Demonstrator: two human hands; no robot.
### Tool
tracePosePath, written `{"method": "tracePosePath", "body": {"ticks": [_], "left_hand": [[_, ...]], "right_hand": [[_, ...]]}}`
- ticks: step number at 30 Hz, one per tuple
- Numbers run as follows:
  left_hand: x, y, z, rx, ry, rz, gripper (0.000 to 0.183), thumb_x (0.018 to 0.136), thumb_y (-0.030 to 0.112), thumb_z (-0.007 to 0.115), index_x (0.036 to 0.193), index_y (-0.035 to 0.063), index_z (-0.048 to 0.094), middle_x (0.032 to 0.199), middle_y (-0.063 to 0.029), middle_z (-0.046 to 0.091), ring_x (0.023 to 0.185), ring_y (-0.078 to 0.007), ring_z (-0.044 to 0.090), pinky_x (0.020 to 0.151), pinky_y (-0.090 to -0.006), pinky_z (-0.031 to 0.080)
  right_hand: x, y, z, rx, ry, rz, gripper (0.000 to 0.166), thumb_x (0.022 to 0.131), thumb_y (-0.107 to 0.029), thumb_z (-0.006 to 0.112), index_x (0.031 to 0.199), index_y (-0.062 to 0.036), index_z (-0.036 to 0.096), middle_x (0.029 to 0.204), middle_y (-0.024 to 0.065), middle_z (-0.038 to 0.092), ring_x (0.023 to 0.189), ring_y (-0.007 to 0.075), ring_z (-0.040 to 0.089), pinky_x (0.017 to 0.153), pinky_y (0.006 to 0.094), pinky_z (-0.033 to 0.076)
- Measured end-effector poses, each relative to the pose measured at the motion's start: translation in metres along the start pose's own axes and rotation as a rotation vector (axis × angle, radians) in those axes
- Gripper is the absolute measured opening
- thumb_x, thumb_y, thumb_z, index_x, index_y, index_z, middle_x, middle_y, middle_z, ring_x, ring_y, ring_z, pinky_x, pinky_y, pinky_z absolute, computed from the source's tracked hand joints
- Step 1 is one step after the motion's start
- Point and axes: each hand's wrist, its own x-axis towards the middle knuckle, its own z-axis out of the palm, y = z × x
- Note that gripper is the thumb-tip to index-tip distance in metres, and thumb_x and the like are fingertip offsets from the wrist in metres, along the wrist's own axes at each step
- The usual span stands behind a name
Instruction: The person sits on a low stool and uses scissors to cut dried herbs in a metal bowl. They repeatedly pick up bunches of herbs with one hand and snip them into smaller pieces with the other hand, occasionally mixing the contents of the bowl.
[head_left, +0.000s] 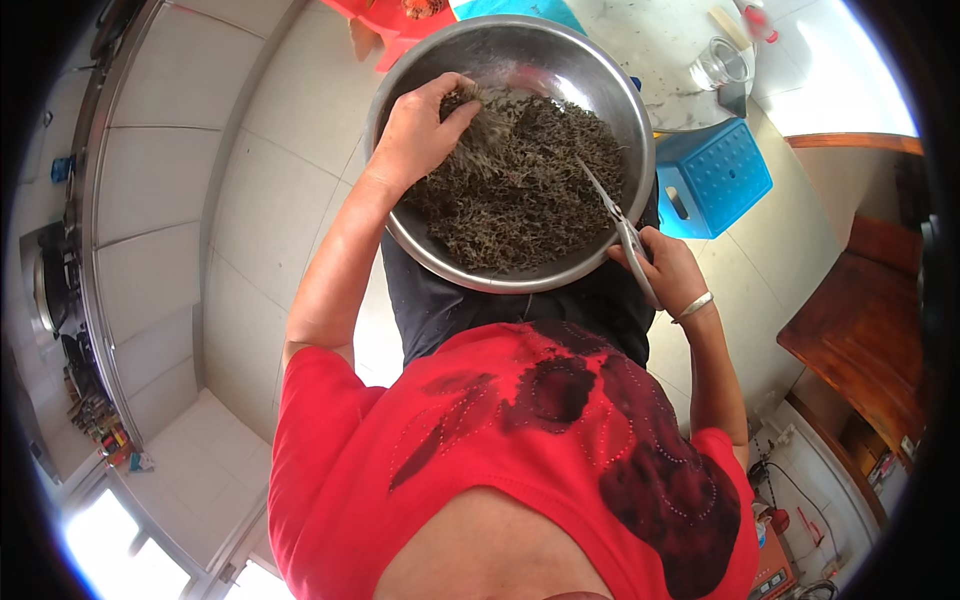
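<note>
A wide stainless steel basin (517, 283) rests on my lap, with a heap of dried, dark brown-green plant material (517, 202) inside it. Over the basin's upper left part, my left hand (431, 127) grips a tuft of the dried plant (484, 127) between thumb and fingers. My right hand (667, 266) is at the lower right rim, wrapped around the handles of a pair of scissors (619, 214). Their blades look closed or nearly so and point up and left over the heap. The left hand's fingertips are partly hidden by the tuft.
A blue plastic stool (716, 180) stands right of the basin. Beyond it, a marble-patterned tabletop (637, 45) holds a glass jar (720, 64) and a dark phone-like object (733, 99). A red plastic stool or chair (390, 34) is at the top; a wooden chair (859, 322) stands far right.
</note>
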Motion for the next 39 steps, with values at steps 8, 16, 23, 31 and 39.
{"method": "tracePosePath", "body": {"ticks": [8,16,23,31,39], "left_hand": [[-0.002,0.014,0.000,0.056,-0.029,-0.208,0.032,0.104,0.026,0.057,0.131,0.0087,0.061,0.082,-0.0068,0.065,0.074,-0.0149,0.067,0.073,-0.0306,0.053],[-0.015,0.016,-0.002,-0.310,-0.213,-0.047,0.064,0.080,-0.010,0.048,0.141,0.0093,0.054,0.128,-0.0054,0.060,0.122,-0.0187,0.056,0.104,-0.0323,0.045],[-0.022,0.009,-0.019,-0.192,-0.218,-0.014,0.071,0.079,-0.006,0.058,0.148,0.0098,0.049,0.153,-0.0111,0.048,0.140,-0.0249,0.047,0.116,-0.0397,0.039],[-0.046,0.009,-0.014,0.345,-0.407,0.062,0.078,0.077,0.009,0.082,0.146,0.0276,0.051,0.157,-0.0127,0.037,0.141,-0.0363,0.043,0.110,-0.0463,0.047],[-0.034,0.010,-0.004,0.294,-0.077,0.171,0.045,0.084,-0.006,0.066,0.123,0.0166,0.068,0.129,-0.0113,0.060,0.111,-0.0327,0.065,0.090,-0.0407,0.057]], "right_hand": [[0.000,0.001,-0.001,-0.002,-0.016,0.005,0.055,0.090,-0.051,0.073,0.079,0.0018,0.061,0.068,0.0220,0.061,0.064,0.0399,0.060,0.061,0.0452,0.045],[0.000,0.001,-0.001,0.008,-0.021,0.012,0.054,0.090,-0.050,0.073,0.080,0.0016,0.061,0.068,0.0218,0.061,0.065,0.0399,0.060,0.061,0.0448,0.046],[-0.001,0.004,0.000,-0.017,-0.013,0.008,0.053,0.090,-0.049,0.073,0.079,0.0012,0.061,0.066,0.0210,0.059,0.062,0.0392,0.058,0.060,0.0448,0.044],[-0.002,0.003,0.000,0.016,-0.026,0.026,0.052,0.091,-0.048,0.074,0.078,0.0006,0.060,0.064,0.0192,0.057,0.060,0.0362,0.056,0.058,0.0433,0.043],[-0.002,0.004,0.001,0.018,-0.011,0.015,0.051,0.090,-0.047,0.075,0.079,0.0004,0.060,0.064,0.0177,0.057,0.058,0.0332,0.054,0.058,0.0422,0.043]]}}
